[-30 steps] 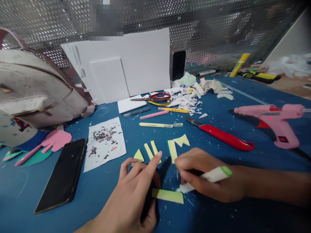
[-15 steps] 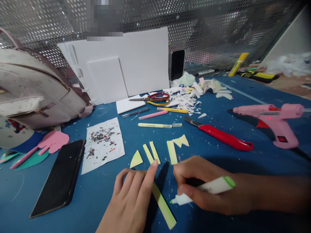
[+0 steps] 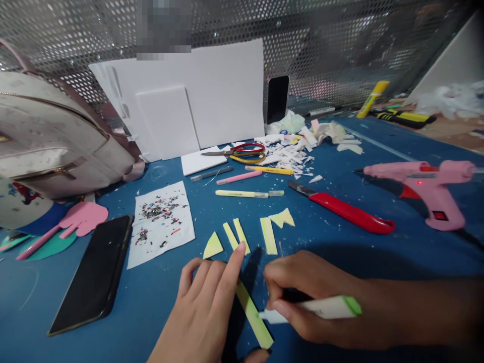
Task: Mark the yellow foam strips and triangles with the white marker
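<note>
In my right hand (image 3: 313,297) is a white marker (image 3: 325,308) with a light green end, closed in a pinch. Its tip touches the right edge of a long yellow-green strip (image 3: 254,317). My left hand (image 3: 206,307) holds this strip down, its fingers stretched over the far end and the thumb at the near end. Just beyond my fingers lie a yellow-green wedge (image 3: 214,246), two thin strips (image 3: 242,236), a wider strip (image 3: 268,236) and a zigzag-edged piece (image 3: 282,218).
A red utility knife (image 3: 351,213) and a pink glue gun (image 3: 419,176) lie right. Pens (image 3: 242,193), scissors (image 3: 245,151) and white scraps (image 3: 287,154) are farther back. Left are a black phone (image 3: 93,275), a paper with tiny bits (image 3: 161,222) and a backpack (image 3: 56,136).
The marker's tip has moved left from beside the long strip onto its edge, and my right hand has shifted slightly down and left. My left thumb now shows at the strip's near end.
</note>
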Demonstrator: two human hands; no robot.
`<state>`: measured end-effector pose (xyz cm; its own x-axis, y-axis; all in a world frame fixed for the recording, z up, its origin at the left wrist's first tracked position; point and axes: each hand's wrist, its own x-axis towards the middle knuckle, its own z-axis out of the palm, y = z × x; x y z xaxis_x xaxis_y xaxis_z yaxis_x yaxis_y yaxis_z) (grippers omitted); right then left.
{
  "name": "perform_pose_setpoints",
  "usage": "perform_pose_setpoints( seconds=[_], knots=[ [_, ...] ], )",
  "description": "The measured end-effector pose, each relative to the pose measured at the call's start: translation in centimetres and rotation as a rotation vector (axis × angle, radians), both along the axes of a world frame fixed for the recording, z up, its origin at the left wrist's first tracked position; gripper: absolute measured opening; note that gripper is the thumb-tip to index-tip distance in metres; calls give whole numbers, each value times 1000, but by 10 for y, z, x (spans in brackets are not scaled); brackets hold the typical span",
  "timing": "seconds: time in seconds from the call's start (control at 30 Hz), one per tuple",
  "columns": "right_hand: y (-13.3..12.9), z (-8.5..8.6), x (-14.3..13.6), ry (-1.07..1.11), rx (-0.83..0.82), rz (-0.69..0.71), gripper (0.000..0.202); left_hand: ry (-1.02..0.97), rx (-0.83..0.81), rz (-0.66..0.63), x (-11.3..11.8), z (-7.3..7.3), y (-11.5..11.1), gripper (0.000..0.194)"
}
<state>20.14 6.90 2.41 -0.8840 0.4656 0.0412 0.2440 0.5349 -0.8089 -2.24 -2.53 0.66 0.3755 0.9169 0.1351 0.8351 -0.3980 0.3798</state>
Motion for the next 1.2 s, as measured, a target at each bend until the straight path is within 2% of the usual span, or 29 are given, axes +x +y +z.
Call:
perform_pose_setpoints(
  seconds=[0.1, 0.27, 0.47, 0.6, 0.77, 0.93, 1.07, 1.2],
  knots=[
    [-2, -2, 0, 4, 74, 42, 18, -3, 18, 2, 0, -2, 0, 120],
    [-1, -4, 0, 81, 17, 153, 22, -1, 17, 6, -1, -4, 0, 122],
    [-2, 3, 0, -11, 38, 25, 22, -25, -7, -2, -2, -5, 0, 119],
    [0, 1, -1, 56, -9, 144, 20, -18, 6, 2, -2, -5, 0, 119],
    [0, 3, -1, 12, -12, 45, 23, -17, -4, -6, -2, -5, 0, 122],
    [-1, 2, 0, 58, -33, 119, 24, -14, -6, -11, -2, -3, 0, 120],
    [1, 3, -1, 38, -7, 48, 25, -16, -19, -10, -1, -2, 0, 123],
    [0, 3, 0, 38, -42, 87, 28, -12, -4, -4, -1, -2, 0, 122]
  ],
)
